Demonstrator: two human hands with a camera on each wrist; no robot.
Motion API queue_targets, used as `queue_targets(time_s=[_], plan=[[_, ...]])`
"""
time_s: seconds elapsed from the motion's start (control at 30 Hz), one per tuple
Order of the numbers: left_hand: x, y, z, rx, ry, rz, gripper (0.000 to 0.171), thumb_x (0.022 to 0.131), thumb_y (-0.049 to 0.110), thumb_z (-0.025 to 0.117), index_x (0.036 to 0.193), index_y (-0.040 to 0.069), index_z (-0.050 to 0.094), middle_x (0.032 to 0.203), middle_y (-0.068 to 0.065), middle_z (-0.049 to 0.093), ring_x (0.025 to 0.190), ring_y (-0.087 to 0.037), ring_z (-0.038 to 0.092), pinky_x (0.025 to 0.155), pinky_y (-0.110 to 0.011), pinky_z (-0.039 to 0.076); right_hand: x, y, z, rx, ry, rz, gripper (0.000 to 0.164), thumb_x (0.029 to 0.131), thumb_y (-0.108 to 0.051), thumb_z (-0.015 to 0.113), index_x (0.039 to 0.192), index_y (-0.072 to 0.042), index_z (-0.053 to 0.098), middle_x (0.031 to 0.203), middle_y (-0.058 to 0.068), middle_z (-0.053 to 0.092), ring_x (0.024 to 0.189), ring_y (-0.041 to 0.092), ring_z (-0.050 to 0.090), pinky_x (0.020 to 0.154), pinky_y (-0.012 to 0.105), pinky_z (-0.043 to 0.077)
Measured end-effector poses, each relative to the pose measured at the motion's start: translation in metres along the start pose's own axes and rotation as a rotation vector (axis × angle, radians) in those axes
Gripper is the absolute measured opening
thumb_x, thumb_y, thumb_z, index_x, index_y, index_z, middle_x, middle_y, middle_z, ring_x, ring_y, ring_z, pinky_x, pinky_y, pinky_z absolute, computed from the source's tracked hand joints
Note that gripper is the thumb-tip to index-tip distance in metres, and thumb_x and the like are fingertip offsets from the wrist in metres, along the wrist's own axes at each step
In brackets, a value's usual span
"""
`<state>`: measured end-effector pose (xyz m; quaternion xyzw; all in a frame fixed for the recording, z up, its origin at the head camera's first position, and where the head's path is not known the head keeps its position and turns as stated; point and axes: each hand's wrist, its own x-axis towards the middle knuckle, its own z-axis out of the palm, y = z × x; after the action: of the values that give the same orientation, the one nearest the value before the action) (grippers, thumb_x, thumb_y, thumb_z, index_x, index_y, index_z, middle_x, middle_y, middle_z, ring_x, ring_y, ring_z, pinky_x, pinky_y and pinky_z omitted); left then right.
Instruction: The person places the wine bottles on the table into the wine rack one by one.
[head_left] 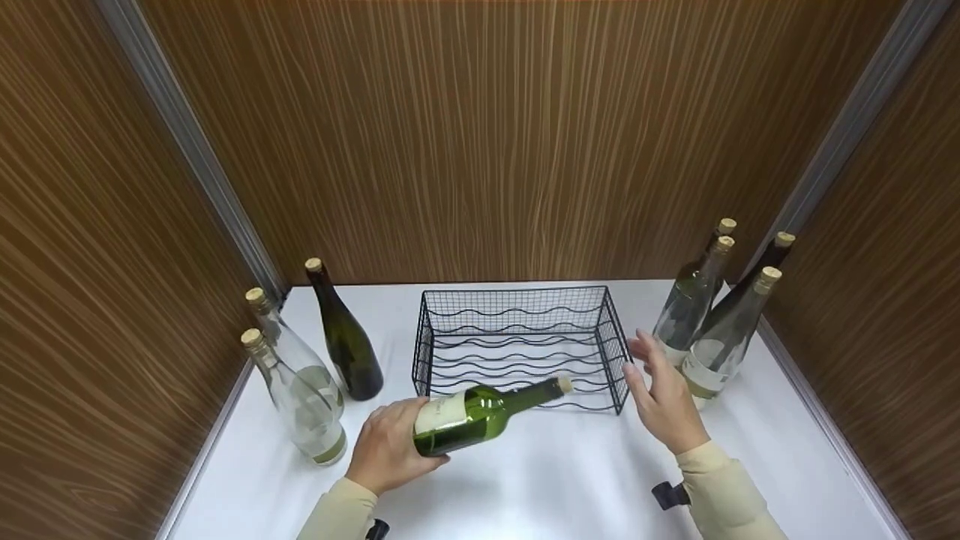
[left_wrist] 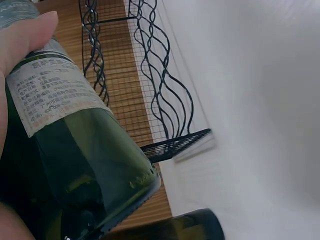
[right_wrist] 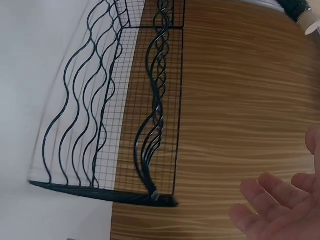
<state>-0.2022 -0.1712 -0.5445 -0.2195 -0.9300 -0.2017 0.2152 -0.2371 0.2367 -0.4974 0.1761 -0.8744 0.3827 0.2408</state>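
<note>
The left hand [head_left: 390,442] grips a green bottle [head_left: 484,420] by its lower body, the thumb lying over a printed label in the left wrist view. The bottle is held slanted, its corked neck pointing away from the left hand, toward the right hand's side and slightly upward in the head view. The right hand [head_left: 667,409] holds nothing; its fingers are extended and relaxed, near the right side of a black wire rack [head_left: 517,304]. That rack sits on the white table [head_left: 525,487], beyond both hands and between them, with wavy bars running across it and fine mesh at its back and ends. In the head view the green bottle overlaps the rack's near edge. To the outer side of the left hand stand two clear bottles [head_left: 300,420] close together, and farther beyond that hand a dark bottle [head_left: 349,349]. Just past the right hand, toward its outer side, four more stand grouped: two paler clear ones [head_left: 731,337] and two darker ones [head_left: 757,274] partly hidden behind them. Each of these bottles is upright and corked. Wood-grain panels [head_left: 510,150] rise beyond the hands and to either side. Cream sleeves [head_left: 724,484] cover both forearms.
</note>
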Motion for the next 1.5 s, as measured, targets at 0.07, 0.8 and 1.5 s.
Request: queue_targets(time_s=[0.07,0.8,1.5], plan=[[0.003,0.003,-0.002,0.03,-0.026,0.028,0.09,0.047,0.056,0.081,0.12,0.012,0.054,0.11,0.0,0.061,0.099,-0.016,0.056,0.085,-0.035,0.044,0.002,-0.007,0.001,-0.01,0.004,-0.036,0.053,0.093,-0.012,0.052,0.142,-0.01,0.03,0.126,0.013,0.052,0.115,0.025,0.049,0.092,0.04,0.041],[0.026,0.049,0.001,0.158,-0.153,0.057,0.074,0.048,0.051,0.08,0.105,0.011,0.056,0.087,-0.001,0.063,0.076,-0.018,0.057,0.066,-0.035,0.047,0.002,-0.09,0.074,-0.388,-0.523,-0.735,0.096,0.063,-0.056,0.075,0.141,-0.018,0.034,0.14,0.009,0.036,0.126,0.027,0.035,0.101,0.046,0.031],[0.031,0.059,0.009,0.156,-0.231,0.08,0.081,0.048,0.056,0.08,0.11,0.009,0.055,0.09,-0.001,0.063,0.078,-0.017,0.058,0.069,-0.036,0.046,-0.001,-0.068,0.103,-0.504,-0.503,-0.788,0.095,0.065,-0.056,0.073,0.142,-0.017,0.03,0.122,0.003,0.049,0.1,0.022,0.054,0.071,0.036,0.053]])
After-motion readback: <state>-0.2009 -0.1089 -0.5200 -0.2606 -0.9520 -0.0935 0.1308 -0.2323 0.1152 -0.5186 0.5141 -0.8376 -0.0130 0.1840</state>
